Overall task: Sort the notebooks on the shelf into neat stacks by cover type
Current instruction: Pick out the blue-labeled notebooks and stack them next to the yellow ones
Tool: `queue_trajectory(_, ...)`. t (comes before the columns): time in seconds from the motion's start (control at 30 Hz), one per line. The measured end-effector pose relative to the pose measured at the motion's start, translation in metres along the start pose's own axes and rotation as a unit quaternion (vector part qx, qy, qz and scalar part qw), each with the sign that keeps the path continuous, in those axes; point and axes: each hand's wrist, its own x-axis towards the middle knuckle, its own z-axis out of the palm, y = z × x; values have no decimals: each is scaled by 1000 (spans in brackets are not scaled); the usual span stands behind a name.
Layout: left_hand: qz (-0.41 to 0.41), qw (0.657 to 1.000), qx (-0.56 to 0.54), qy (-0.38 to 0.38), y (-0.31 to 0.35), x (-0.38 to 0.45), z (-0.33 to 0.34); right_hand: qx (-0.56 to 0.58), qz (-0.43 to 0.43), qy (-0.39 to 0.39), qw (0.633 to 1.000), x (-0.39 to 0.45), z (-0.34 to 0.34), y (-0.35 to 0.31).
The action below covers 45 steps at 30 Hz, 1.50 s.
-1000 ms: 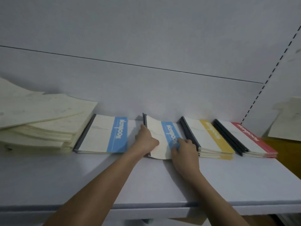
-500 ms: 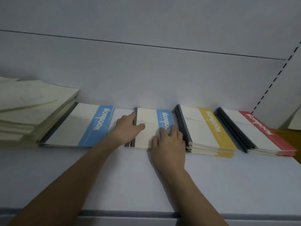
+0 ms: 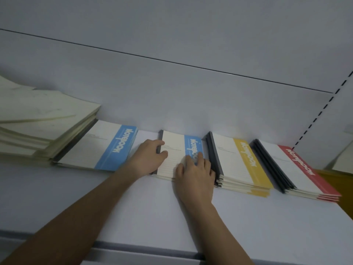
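Observation:
A blue-banded notebook [image 3: 176, 145] lies flat at the middle of the white shelf [image 3: 152, 211]. My left hand [image 3: 148, 159] grips its dark spine edge, thumb on the cover and fingers curled round the spine. My right hand [image 3: 194, 173] lies flat on its lower right part, fingers spread over the blue band. To its left lies a second blue-banded notebook stack [image 3: 101, 148]. To its right stand a yellow-banded stack [image 3: 240, 163] and a red-banded stack [image 3: 294, 169].
A tall uneven pile of plain cream notebooks [image 3: 38, 127] fills the far left. More cream sheets [image 3: 343, 157] sit at the right edge beyond a dashed upright, above an orange surface [image 3: 336, 184]. The shelf's back wall rises directly behind the stacks.
The middle blue notebook's cover was lifted and curled a second ago; it now lies flat under both hands. My right hand has slid onto the cover. The camera moved closer.

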Motion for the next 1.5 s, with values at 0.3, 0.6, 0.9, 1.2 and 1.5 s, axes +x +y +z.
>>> queue_trajectory(0.3, 136, 987, -33, 82, 6, -37, -14, 50, -100, 104, 988, -10, -23, -11)
queue_trajectory(0.6, 81, 989, -59, 110, -104, -121, -118, 92, -247, 21, 964, -51, -15, -99)
queue_trajectory(0.9, 30, 980, -148, 129, -149, -126, -146, 3, -280, -89, 956, -35, 21, -177)
queue_trajectory(1.2, -27, 942, -299, 150, -138, -131, -153, 217, -163, -35, 962, -66, -6, -158)
queue_trajectory(1.5, -169, 765, -601, -156, -61, -102, -165, 168, -346, 24, 923, -73, -33, -135)
